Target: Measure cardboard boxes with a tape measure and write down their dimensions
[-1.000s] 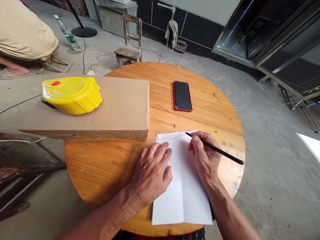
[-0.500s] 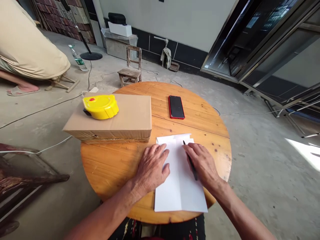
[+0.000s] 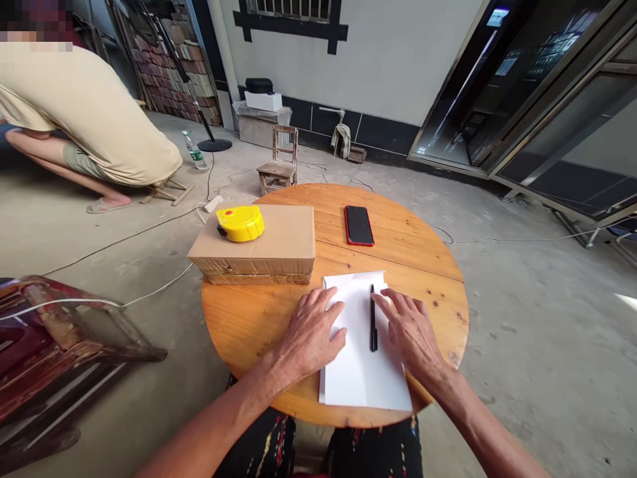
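A white sheet of paper (image 3: pixel 359 372) with a lengthwise fold lies at the near edge of a round wooden table (image 3: pixel 249 318). My left hand (image 3: pixel 311 330) rests flat on the paper's left side, fingers spread. A black pen (image 3: pixel 372 317) lies loose on the paper's crease, between my hands. My right hand (image 3: pixel 411 330) lies open on the paper just right of the pen, holding nothing.
A flat cardboard box (image 3: pixel 279 247) sits on the table's left, with a yellow tape measure (image 3: pixel 241 222) on top. A red-cased phone (image 3: pixel 359 225) lies at the far side. A person in a beige shirt (image 3: pixel 94 119) crouches far left. A small wooden chair (image 3: pixel 279 169) stands behind; a reddish chair (image 3: pixel 54 332) is at left.
My right hand has let go of the pen, which now lies on the paper, and the hand has flattened beside it. The view has pulled back and risen.
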Tool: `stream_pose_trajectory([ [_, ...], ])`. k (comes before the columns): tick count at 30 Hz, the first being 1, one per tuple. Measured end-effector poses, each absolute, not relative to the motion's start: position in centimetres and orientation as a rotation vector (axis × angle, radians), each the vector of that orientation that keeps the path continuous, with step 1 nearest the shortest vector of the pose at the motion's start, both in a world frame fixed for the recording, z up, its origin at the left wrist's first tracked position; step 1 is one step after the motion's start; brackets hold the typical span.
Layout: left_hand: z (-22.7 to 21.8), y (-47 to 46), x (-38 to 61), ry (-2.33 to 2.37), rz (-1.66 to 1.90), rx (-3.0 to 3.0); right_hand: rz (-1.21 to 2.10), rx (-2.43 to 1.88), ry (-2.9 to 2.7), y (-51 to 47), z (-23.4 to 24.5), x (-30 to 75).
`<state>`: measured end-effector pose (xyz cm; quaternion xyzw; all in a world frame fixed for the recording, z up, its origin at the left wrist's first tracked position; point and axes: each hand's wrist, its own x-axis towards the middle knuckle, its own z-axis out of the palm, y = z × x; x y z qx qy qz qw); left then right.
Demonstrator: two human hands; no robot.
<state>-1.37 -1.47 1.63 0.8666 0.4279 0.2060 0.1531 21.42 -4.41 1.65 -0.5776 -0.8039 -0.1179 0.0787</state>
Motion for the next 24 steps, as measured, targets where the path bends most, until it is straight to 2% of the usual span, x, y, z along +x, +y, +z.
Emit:
stream_pose_trajectory([
  [9, 3.0, -4.9, -4.2, 1.252, 0.69, 2.4, -0.333, -1.687, -2.364, -5.0, 1.9, 20.8],
  [14, 2.1, -6.7, -7.2, 1.335, 0.749, 2.315, -0.342, -1.593, -2.361, -4.6, 2.0, 20.2],
  [18, 1.7, -7.0, -10.6, 1.442, 0.949, 2.252, -0.293, -1.542, -2.331, -4.1, 1.9, 19.5],
  [24, 3.4, -4.6, -15.1, 1.621, 1.293, 2.104, -0.207, -1.462, -2.288, -2.9, 2.5, 17.5],
])
